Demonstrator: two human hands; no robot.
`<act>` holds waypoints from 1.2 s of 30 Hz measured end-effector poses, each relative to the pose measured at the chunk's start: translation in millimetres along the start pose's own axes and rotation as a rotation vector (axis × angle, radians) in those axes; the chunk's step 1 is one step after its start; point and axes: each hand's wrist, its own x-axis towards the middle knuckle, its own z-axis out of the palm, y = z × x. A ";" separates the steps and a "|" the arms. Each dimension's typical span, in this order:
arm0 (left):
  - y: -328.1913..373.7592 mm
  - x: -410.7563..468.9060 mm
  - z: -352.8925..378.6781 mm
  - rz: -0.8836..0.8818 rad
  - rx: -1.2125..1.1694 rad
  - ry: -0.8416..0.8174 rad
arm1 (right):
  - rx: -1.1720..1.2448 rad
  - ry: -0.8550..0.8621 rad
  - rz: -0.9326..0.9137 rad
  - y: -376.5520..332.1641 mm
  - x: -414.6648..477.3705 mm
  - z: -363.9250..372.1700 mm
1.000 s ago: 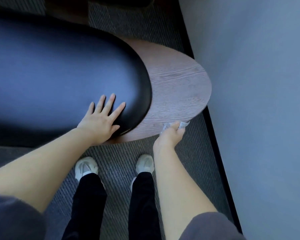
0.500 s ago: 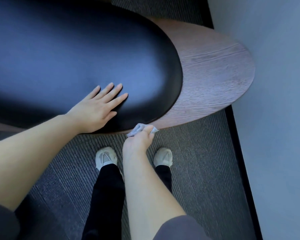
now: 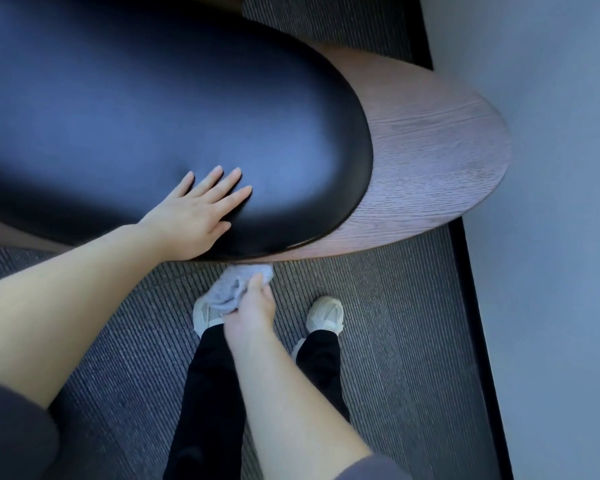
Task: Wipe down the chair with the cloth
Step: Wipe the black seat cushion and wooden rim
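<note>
Your left hand [image 3: 191, 216] rests flat, fingers [image 3: 229, 181] slightly spread, on the black cushion [image 3: 136, 109] of the chair [image 3: 326, 150], while your right hand [image 3: 253, 308] pinches the bunched grey cloth [image 3: 231, 284] against its wooden base's [image 3: 430, 150] front edge.

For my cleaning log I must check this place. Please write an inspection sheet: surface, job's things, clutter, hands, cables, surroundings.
Surface: ribbed grey carpet.
Job's things: black cushion on wooden base; grey cloth at the base's front edge.
Clutter: nothing seen.
Hands: left hand flat on the cushion; right hand grips the cloth.
Cables: nothing seen.
Surroundings: grey wall at right, dark skirting below it; white shoes.
</note>
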 end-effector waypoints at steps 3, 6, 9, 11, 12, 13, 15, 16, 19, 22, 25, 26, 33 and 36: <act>7.9 2.6 -11.7 -0.055 -0.026 -0.102 | -0.174 0.125 -0.279 -28.2 -15.9 -38.7; 19.1 4.3 -23.6 -0.120 -0.076 -0.193 | -0.499 0.188 -0.770 -71.1 -36.8 -79.9; 33.6 5.2 -29.9 -0.184 -0.112 -0.249 | -0.869 0.141 -1.239 -109.7 -40.0 -101.6; 43.2 6.7 -31.9 -0.219 -0.124 -0.270 | -1.262 0.296 -1.494 -135.1 -29.5 -106.9; 47.5 7.1 -32.2 -0.238 -0.131 -0.275 | -1.487 0.366 -1.558 -145.8 -22.5 -107.2; 51.7 7.2 -32.1 -0.254 -0.133 -0.276 | -1.702 0.367 -1.555 -154.2 -17.4 -106.0; 60.2 9.4 -30.6 -0.278 -0.136 -0.270 | -2.031 0.217 -1.406 -161.7 -4.0 -109.1; 63.8 11.4 -29.8 -0.290 -0.140 -0.265 | -2.127 0.144 -1.367 -163.1 0.9 -113.0; 72.4 17.5 -26.8 -0.335 -0.151 -0.249 | -2.271 0.173 -1.480 -161.8 13.5 -128.1; 81.4 25.4 -24.7 -0.378 -0.167 -0.221 | -2.301 0.059 -1.524 -165.1 24.8 -138.9; 90.2 35.7 -28.1 -0.410 -0.190 -0.202 | -2.328 -0.092 -1.588 -177.5 24.6 -144.2; 93.3 39.1 -29.9 -0.413 -0.203 -0.203 | -2.376 -0.137 -1.570 -182.0 23.2 -145.7; 111.0 58.7 -45.4 -0.401 -0.291 -0.208 | -2.477 0.067 -1.440 -258.1 7.4 -160.5; 117.6 66.4 -48.6 -0.400 -0.302 -0.201 | -2.403 0.233 -1.424 -286.6 5.1 -162.6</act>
